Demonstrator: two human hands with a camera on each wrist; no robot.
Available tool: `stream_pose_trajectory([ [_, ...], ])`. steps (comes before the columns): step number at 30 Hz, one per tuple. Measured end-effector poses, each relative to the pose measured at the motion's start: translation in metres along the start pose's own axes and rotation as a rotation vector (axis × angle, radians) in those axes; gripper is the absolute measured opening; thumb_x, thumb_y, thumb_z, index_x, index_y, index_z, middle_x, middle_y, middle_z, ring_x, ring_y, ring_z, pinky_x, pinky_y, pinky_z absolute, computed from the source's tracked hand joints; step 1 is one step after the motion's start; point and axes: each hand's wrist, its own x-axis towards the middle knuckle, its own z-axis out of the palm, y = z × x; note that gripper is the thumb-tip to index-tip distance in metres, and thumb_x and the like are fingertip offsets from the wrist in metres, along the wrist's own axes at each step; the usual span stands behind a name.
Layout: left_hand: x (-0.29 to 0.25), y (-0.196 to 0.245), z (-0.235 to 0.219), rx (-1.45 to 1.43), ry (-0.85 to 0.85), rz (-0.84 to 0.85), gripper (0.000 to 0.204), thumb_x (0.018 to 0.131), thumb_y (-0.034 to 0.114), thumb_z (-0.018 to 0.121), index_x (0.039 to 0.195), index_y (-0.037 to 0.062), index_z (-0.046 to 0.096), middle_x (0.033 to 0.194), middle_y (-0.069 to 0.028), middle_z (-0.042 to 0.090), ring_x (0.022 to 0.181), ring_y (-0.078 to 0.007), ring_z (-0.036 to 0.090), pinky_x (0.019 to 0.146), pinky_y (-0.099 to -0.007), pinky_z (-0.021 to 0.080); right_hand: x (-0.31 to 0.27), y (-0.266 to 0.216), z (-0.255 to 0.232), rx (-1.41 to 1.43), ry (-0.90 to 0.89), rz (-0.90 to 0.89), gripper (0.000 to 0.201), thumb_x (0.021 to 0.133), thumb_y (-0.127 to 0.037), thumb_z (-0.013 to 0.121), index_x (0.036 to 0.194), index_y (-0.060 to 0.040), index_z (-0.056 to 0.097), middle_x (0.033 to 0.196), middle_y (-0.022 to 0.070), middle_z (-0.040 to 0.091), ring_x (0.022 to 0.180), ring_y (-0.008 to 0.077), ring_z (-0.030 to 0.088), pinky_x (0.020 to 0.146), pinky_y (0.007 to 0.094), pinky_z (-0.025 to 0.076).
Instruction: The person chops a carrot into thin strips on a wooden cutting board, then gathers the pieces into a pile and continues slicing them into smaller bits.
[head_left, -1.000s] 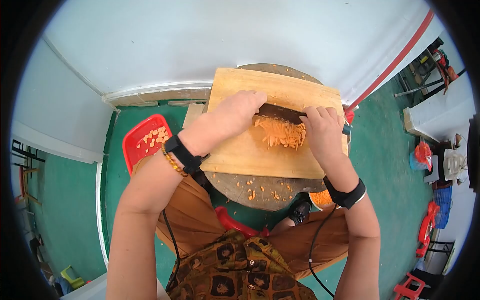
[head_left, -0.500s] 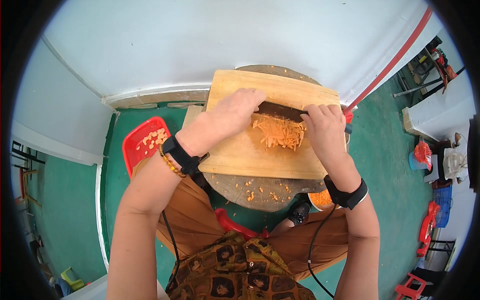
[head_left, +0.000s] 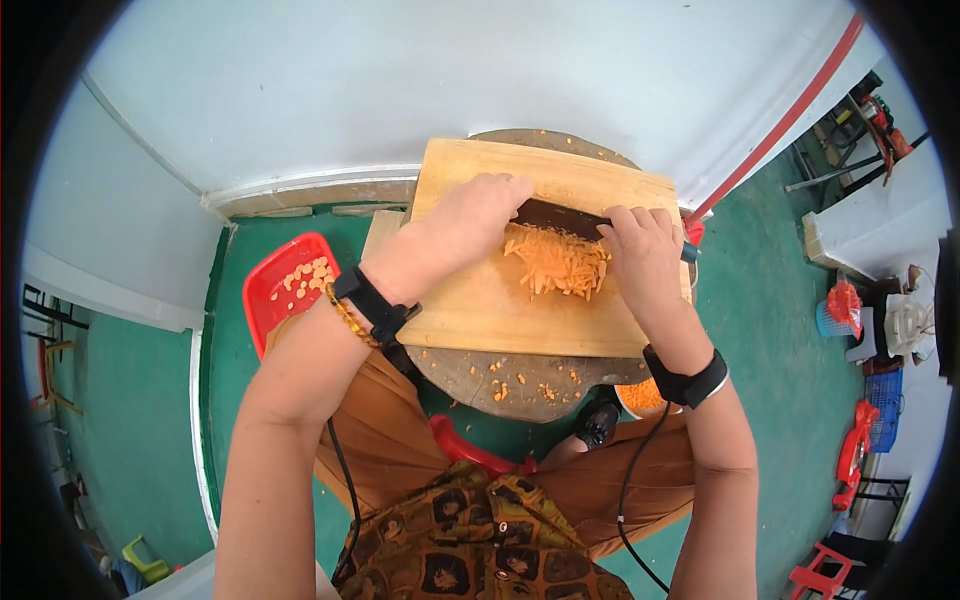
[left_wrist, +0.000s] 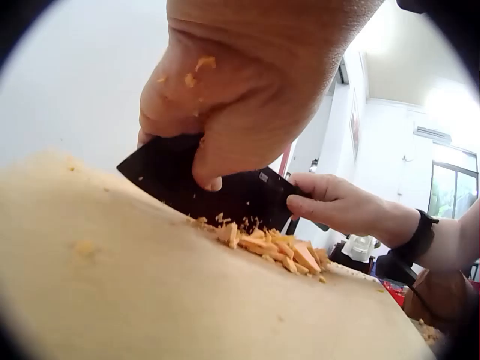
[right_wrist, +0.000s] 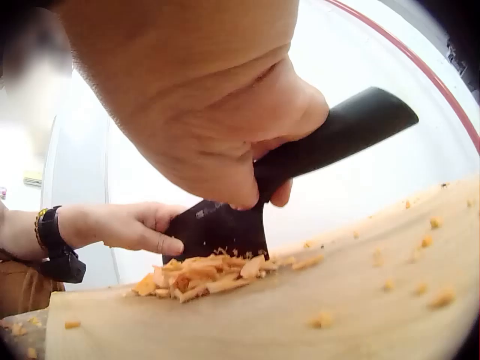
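Both hands hold a dark-bladed cleaver point(head_left: 560, 217) over a wooden cutting board point(head_left: 480, 320). My left hand point(head_left: 470, 222) pinches the blade near its tip end, thumb on the near face in the left wrist view. At the other end, my right hand point(head_left: 645, 260) grips where the blade meets the black handle point(right_wrist: 345, 131), with thumb and fingers on either side. The cutting edge is low at the board, right behind a pile of orange carrot strips point(head_left: 562, 265). Small orange bits stick to the blade and to my left hand.
The board lies on a round wooden block point(head_left: 470, 372) scattered with orange crumbs. A red basin point(head_left: 262, 300) with orange slices stands at the left. A bowl point(head_left: 628, 408) of finely chopped orange pieces is at the lower right. A white wall point(head_left: 400, 90) rises behind the board.
Both hands keep their hold on the cleaver, which has shifted only slightly. The carrot pile stays in nearly the same place.
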Motion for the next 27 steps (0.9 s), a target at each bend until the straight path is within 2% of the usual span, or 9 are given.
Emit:
stream_pose_trajectory([
  [1,0.001,-0.001,0.002,0.002,-0.033,-0.022,0.018,0.078,-0.007,0.051,0.094,0.0017,0.049,0.088,-0.0194,0.059,0.090,-0.0416,0.057,0.078,-0.0486,0.048,0.001,0.001,-0.002,0.005,-0.006,-0.002,0.011,0.082,-0.018,0.071,0.088,-0.0135,0.063,0.081,0.0028,0.062,0.086,0.0270,0.055,0.076,0.0413,0.039],
  [7,0.001,-0.001,-0.002,-0.012,0.057,0.046,0.018,0.078,-0.007,0.052,0.093,0.0018,0.049,0.088,-0.0193,0.059,0.090,-0.0413,0.058,0.077,-0.0485,0.048,0.004,0.001,-0.014,-0.023,0.001,-0.020,0.011,0.082,-0.018,0.071,0.087,-0.0132,0.062,0.082,0.0026,0.062,0.087,0.0271,0.055,0.075,0.0413,0.039],
  [10,0.000,-0.001,0.005,0.013,-0.029,-0.009,0.017,0.078,-0.007,0.053,0.092,0.0016,0.049,0.087,-0.0194,0.059,0.089,-0.0412,0.057,0.076,-0.0485,0.048,0.001,0.004,-0.002,0.001,-0.014,-0.012,0.011,0.082,-0.018,0.071,0.087,-0.0131,0.062,0.081,0.0025,0.062,0.086,0.0273,0.055,0.074,0.0415,0.039],
  [13,0.001,-0.003,0.003,-0.040,0.056,0.045,0.016,0.078,-0.007,0.053,0.092,0.0015,0.050,0.088,-0.0193,0.059,0.089,-0.0414,0.058,0.077,-0.0485,0.048,0.005,0.002,-0.015,-0.005,-0.022,-0.013,0.011,0.082,-0.019,0.071,0.086,-0.0129,0.062,0.080,0.0024,0.062,0.086,0.0274,0.055,0.074,0.0417,0.040],
  [16,0.005,-0.003,-0.005,0.015,0.064,0.049,0.017,0.079,-0.006,0.053,0.094,0.0021,0.051,0.088,-0.0194,0.060,0.088,-0.0416,0.058,0.076,-0.0488,0.049,0.007,0.003,-0.013,-0.021,-0.008,-0.026,0.012,0.082,-0.020,0.071,0.086,-0.0126,0.062,0.080,0.0023,0.062,0.086,0.0274,0.055,0.074,0.0419,0.040],
  [19,0.006,-0.005,0.006,-0.017,-0.038,-0.063,0.019,0.079,-0.007,0.053,0.095,0.0022,0.052,0.089,-0.0195,0.060,0.089,-0.0417,0.058,0.077,-0.0487,0.048,0.003,0.010,0.002,0.011,-0.032,-0.015,0.011,0.082,-0.020,0.070,0.086,-0.0123,0.063,0.080,0.0024,0.062,0.086,0.0276,0.055,0.073,0.0422,0.041],
  [22,0.003,-0.004,0.003,-0.066,0.050,0.025,0.015,0.080,-0.009,0.052,0.091,-0.0016,0.046,0.086,-0.0221,0.057,0.087,-0.0423,0.056,0.076,-0.0467,0.047,0.005,0.005,-0.009,0.001,-0.029,-0.011,0.011,0.082,-0.020,0.070,0.086,-0.0123,0.063,0.080,0.0024,0.062,0.086,0.0278,0.055,0.073,0.0424,0.041],
  [24,0.004,0.000,-0.005,-0.067,0.025,0.020,0.015,0.080,-0.009,0.052,0.091,-0.0018,0.046,0.087,-0.0227,0.057,0.087,-0.0425,0.056,0.075,-0.0469,0.048,0.008,0.002,-0.020,-0.040,-0.014,-0.027,0.011,0.083,-0.020,0.070,0.086,-0.0123,0.062,0.080,0.0024,0.062,0.086,0.0278,0.055,0.073,0.0426,0.041],
  [27,0.001,0.000,0.001,-0.083,-0.039,-0.012,0.015,0.079,-0.010,0.051,0.090,-0.0021,0.047,0.088,-0.0233,0.058,0.088,-0.0429,0.056,0.076,-0.0469,0.048,-0.001,0.003,-0.008,0.004,-0.057,-0.013,0.012,0.082,-0.019,0.071,0.085,-0.0121,0.062,0.079,0.0024,0.062,0.086,0.0272,0.055,0.074,0.0419,0.040],
])
